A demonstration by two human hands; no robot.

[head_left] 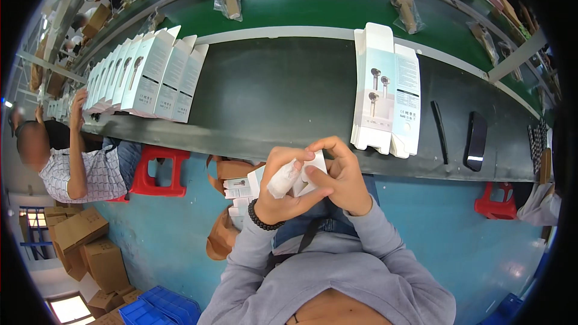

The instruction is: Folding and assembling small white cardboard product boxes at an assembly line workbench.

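Note:
Close to my body, both hands meet around small white pieces. My left hand (276,197), with a black beaded bracelet at its wrist, is closed on a white wrapped piece (282,182) whose contents I cannot make out. Between thumb and fingers my right hand (344,182) pinches a small white carton (306,185), which the left fingertips also touch. On the bench beyond lies a stack of flat printed cartons (377,90), pale blue and white with pictures of a round-headed device. A row of similar cartons (144,78) stands upright at the left.
Right of the stack lie a black pen (440,132) and a dark phone (475,141). Bagged parts (229,1) ride on the green belt (313,6) behind. An open brown box (224,235) sits below the bench edge. A co-worker (84,165) sits at left by a red stool (160,171).

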